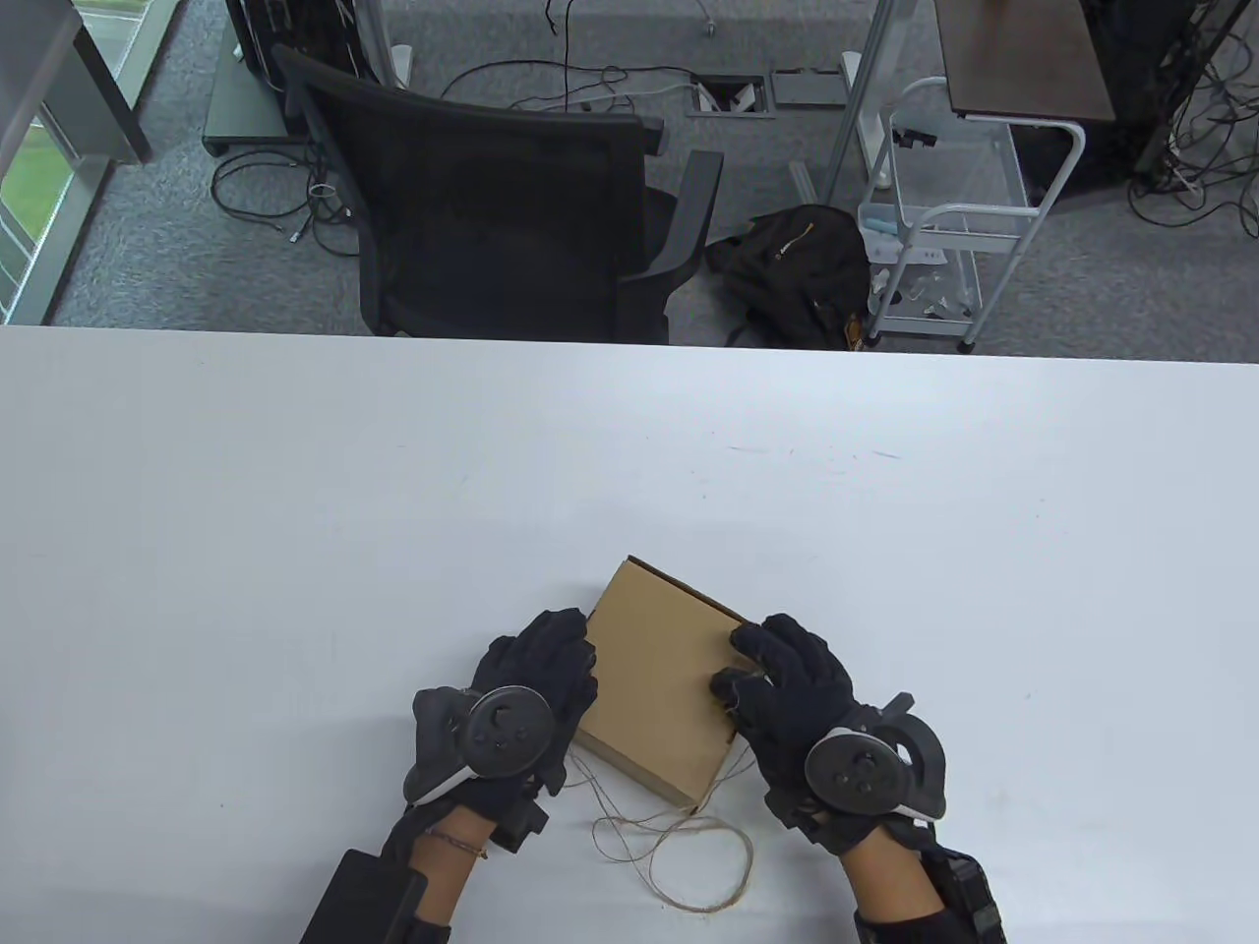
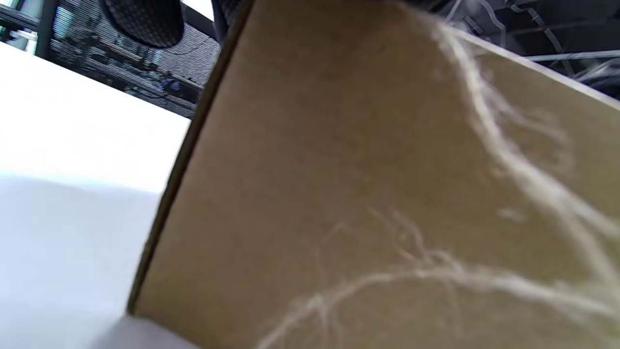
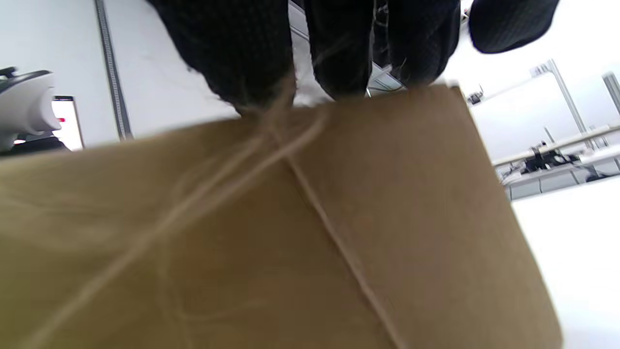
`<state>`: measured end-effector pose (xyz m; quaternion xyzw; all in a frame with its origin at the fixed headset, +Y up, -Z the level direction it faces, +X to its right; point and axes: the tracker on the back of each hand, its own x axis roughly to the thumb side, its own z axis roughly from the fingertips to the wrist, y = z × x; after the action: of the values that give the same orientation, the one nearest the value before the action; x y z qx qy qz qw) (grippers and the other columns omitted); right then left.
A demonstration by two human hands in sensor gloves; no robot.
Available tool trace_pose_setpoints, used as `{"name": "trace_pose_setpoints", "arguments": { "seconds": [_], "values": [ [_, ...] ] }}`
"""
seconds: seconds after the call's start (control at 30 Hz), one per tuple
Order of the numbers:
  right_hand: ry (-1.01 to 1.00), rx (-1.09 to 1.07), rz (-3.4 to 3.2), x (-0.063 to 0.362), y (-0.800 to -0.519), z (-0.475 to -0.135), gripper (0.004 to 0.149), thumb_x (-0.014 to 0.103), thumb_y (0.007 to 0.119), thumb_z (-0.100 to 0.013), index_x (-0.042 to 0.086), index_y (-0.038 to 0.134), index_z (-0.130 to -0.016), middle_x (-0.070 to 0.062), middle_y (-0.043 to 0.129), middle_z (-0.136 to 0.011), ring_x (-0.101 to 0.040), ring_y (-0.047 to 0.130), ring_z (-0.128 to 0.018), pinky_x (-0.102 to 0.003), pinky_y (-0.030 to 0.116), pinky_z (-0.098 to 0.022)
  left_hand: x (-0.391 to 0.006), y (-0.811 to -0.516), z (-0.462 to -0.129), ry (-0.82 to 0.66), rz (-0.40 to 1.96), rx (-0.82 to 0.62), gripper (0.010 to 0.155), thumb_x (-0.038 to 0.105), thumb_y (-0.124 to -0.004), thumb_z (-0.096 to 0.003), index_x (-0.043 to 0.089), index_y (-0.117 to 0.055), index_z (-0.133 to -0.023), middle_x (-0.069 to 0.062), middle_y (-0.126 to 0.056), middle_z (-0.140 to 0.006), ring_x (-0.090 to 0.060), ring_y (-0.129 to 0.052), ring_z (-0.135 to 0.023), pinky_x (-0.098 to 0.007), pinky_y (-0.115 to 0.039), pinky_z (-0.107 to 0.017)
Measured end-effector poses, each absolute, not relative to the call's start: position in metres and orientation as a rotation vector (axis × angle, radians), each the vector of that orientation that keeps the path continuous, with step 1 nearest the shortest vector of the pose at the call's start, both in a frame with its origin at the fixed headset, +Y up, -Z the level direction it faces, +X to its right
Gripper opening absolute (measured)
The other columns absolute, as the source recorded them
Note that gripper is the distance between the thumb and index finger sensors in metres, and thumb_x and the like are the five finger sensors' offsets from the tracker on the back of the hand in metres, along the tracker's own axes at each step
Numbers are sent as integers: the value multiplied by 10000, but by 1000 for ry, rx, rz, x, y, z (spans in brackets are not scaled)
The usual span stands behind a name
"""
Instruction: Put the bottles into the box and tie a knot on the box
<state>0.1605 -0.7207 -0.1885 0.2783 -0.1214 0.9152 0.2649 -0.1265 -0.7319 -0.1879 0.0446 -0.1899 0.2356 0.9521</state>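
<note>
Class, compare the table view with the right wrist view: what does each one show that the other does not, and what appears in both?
Only the table view shows the left hand at the box's left side, the loose loop of twine lying on the table in front of the box, and the black office chair beyond the table.

Only the right wrist view shows twine strands crossing on the box's side wall, close up, just under the fingertips.

Both show the closed cardboard box, the right hand at its edge, twine and white table.
</note>
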Motion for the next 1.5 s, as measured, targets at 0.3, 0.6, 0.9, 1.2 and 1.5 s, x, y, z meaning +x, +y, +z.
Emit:
{"name": "trace_pose_setpoints", "arguments": {
  "seconds": [0.3, 0.6, 0.9, 1.2, 1.5],
  "values": [
    [-366, 693, 2662, 150, -709, -180, 396, 291, 853, -455, 100, 885, -802, -170, 831, -929, -571, 782, -780, -687, 705, -530, -121, -726, -181, -395, 577, 144, 488, 374, -797, -527, 114, -778, -940, -124, -648, -1184, -503, -564, -1118, -806, -446, -694],
    [-546, 695, 2961, 122, -692, -153, 412, 392, 889, -428, 59, 947, -663, -186, 968, -661, -411, 993, -504, -553, 845, -394, -102, -720, -161, -397, 524, 115, 489, 384, -835, -514, 110, -829, -919, -132, -671, -1186, -601, -537, -1094, -859, -391, -640],
    [-578, 747, 2902, 122, -691, -151, 381, 285, 918, -409, 106, 909, -746, -155, 924, -796, -385, 931, -649, -590, 759, -522, -100, -726, -166, -474, 604, 14, 481, 391, -839, -511, 140, -817, -920, -68, -672, -1201, -639, -648, -1038, -755, -569, -699],
    [-461, 487, 2715, 155, -706, -187, 392, 280, 854, -450, 94, 869, -794, -209, 784, -962, -532, 736, -839, -683, 674, -567, -105, -744, -188, -657, 841, -158, 447, 368, -821, -501, 217, -796, -920, 22, -621, -1233, -502, -510, -1148, -691, -463, -763],
    [-427, 355, 2819, 160, -701, -181, 396, 263, 863, -457, 90, 903, -811, -230, 878, -869, -475, 911, -677, -608, 779, -490, -109, -733, -180, -523, 680, 36, 473, 387, -826, -509, 171, -805, -930, -56, -686, -1188, -504, -568, -1130, -780, -456, -716]
  ]
}}
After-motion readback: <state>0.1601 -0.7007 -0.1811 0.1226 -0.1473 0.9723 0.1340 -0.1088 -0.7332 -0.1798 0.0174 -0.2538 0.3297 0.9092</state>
